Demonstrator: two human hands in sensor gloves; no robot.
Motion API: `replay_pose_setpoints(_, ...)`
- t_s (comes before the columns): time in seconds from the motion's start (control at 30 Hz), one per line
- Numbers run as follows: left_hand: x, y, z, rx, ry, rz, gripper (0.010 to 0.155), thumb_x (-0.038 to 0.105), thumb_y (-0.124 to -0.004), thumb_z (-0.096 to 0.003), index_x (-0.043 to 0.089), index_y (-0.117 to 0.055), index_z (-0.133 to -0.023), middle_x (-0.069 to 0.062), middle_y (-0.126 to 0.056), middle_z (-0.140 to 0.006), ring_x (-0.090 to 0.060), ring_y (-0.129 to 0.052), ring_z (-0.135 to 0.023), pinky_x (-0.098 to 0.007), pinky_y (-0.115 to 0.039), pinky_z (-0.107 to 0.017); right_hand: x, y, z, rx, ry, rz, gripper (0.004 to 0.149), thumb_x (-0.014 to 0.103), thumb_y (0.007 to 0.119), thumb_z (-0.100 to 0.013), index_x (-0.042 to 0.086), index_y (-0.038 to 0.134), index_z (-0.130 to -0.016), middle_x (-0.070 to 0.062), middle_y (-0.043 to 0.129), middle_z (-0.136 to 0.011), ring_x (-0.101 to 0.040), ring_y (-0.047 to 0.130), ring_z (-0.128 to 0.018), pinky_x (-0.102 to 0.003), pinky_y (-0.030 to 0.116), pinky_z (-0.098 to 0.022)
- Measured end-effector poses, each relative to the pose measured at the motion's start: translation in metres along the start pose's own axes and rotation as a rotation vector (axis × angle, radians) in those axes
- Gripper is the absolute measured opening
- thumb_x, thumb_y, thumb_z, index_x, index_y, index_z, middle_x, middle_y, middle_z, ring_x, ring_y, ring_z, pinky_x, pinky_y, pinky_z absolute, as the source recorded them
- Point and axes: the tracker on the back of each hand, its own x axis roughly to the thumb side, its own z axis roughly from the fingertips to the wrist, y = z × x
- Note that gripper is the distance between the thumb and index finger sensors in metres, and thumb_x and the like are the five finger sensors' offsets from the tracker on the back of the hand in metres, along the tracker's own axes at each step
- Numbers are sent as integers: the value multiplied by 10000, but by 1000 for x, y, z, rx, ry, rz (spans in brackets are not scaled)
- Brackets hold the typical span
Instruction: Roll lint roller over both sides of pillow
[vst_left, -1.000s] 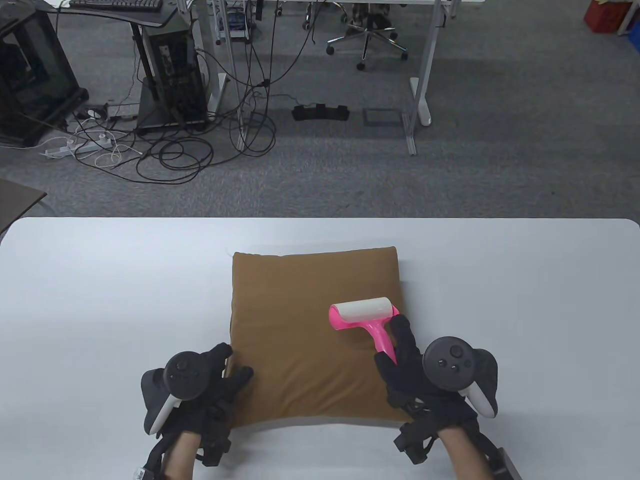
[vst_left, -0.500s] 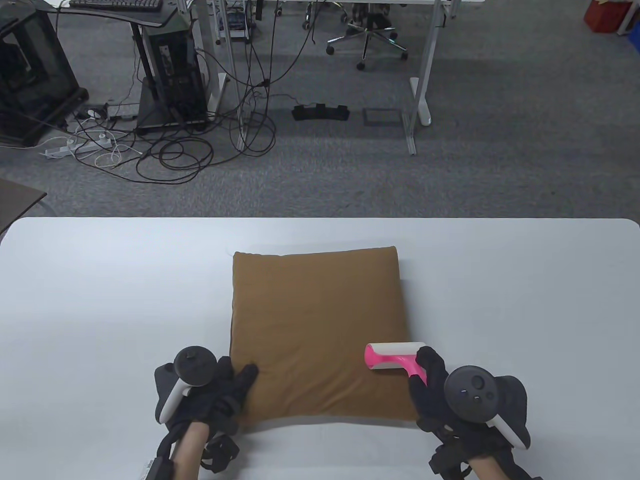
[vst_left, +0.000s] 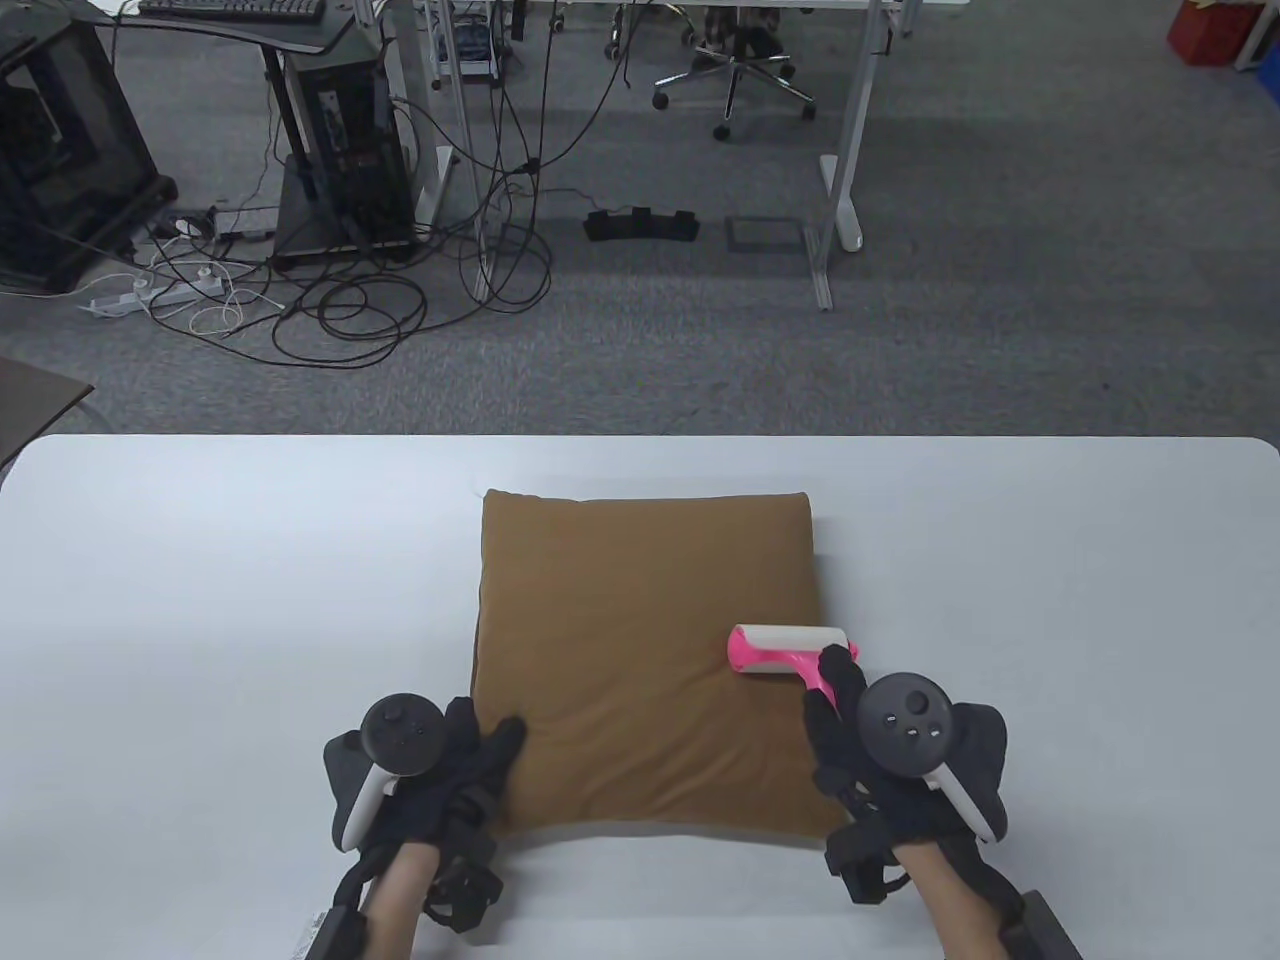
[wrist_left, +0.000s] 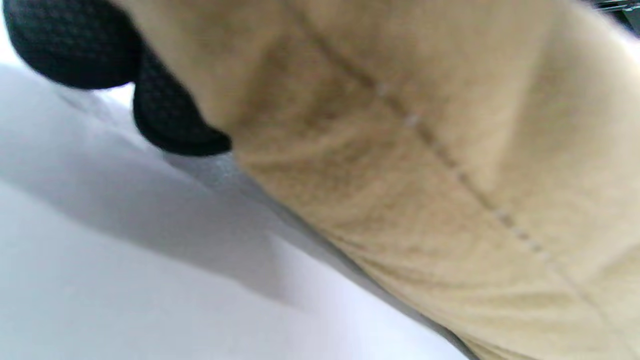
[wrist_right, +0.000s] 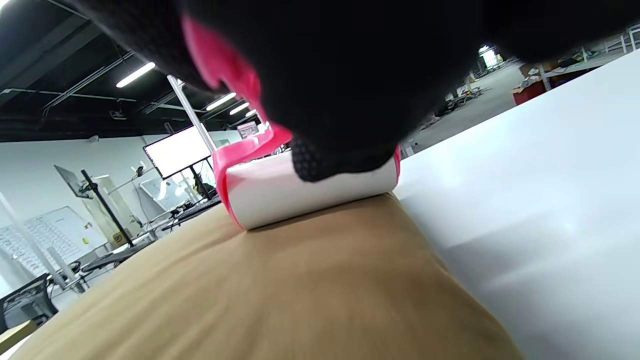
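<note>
1. Pillow (vst_left: 645, 660): brown and square, lying flat on the white table (vst_left: 200, 620) near the front edge. It has shifted slightly to the right and away since a second ago.
2. Lint roller (vst_left: 790, 652): its white drum rests on the pillow's right edge. Half a second ago it was nearer the front; now it has gone forward again, so back-and-forth strokes along this side seem under way.
3. Right hand (vst_left: 850, 730): closed around the pink handle.
4. Left hand (vst_left: 450, 770): pressing the near-left corner, thumb on top, steadying it.
5. Judgement: the top face is partly rolled; the underside is still to come.
</note>
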Motion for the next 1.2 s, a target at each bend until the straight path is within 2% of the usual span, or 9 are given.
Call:
replay_pose_setpoints(0.13,-3,1,-1,-24,6,42,893,653,-597,-478,-4,-446,-1063,-167,-875,-798,-262,-1016,-378,-517,-821,-367,9,6,-32,-7,52,3,533,409,688,-604,174,611,-1075,-257,980,-658,-151,1024,-173,-399,894,-134)
replay_pose_setpoints(0.23,-4,1,-1,-30,-1,38,894,653,-596,-478,-6,-444,-1063,-170,-873,-801,-264,-1016,-381,-519,-821,-368,12,16,-58,71,111,24,566,383,665,-612,194,486,-1115,-286,890,-781,-221,1028,-318,-449,885,-243)
replay_pose_setpoints(0.33,-4,1,-1,-28,-3,35,893,650,-596,-479,-9,-446,-1062,-175,-872,-802,-268,-1016,-381,-521,-820,-367,10,28,-80,152,147,-47,609,343,649,-621,204,351,-1133,-310,787,-874,-288,985,-464,-500,842,-348)
replay_pose_setpoints(0.57,-3,2,-2,-38,-4,24,890,645,-596,-482,-13,-446,-1061,-177,-872,-802,-271,-1018,-383,-525,-819,-369,1,38,-103,142,183,-139,599,323,624,-624,244,315,-1131,-315,759,-875,-315,946,-522,-524,808,-392)
replay_pose_setpoints(0.67,-3,2,-3,-47,-2,14,890,647,-593,-482,-12,-444,-1061,-175,-871,-804,-269,-1018,-384,-524,-820,-371,-1,38,-103,138,169,-132,587,329,612,-625,240,333,-1133,-299,818,-802,-306,957,-464,-520,810,-356)
replay_pose_setpoints(0.8,-2,3,-3,-54,0,22,894,650,-594,-481,-12,-442,-1062,-176,-867,-809,-271,-1017,-391,-525,-819,-375,-1,37,-96,183,138,-64,585,323,579,-625,197,324,-1136,-274,885,-717,-235,974,-287,-467,829,-235)
replay_pose_setpoints(0.9,-2,2,-2,-49,1,25,895,651,-594,-480,-11,-442,-1063,-180,-867,-809,-273,-1017,-391,-527,-818,-374,2,32,-86,183,103,-36,589,332,582,-624,169,342,-1136,-257,905,-659,-208,973,-238,-447,835,-200)
replay_pose_setpoints(1.07,-1,2,-2,-50,1,24,896,651,-594,-480,-11,-440,-1063,-180,-865,-810,-276,-1016,-394,-529,-817,-375,5,22,-56,173,30,15,607,371,608,-622,102,394,-1123,-219,941,-545,-171,980,-170,-416,848,-143)
replay_pose_setpoints(1.2,-1,2,-1,-49,2,25,898,653,-594,-479,-9,-436,-1065,-184,-860,-815,-280,-1016,-401,-532,-815,-378,4,10,-25,151,-35,2,660,426,710,-599,43,490,-1088,-179,976,-434,-160,986,-111,-411,854,-104)
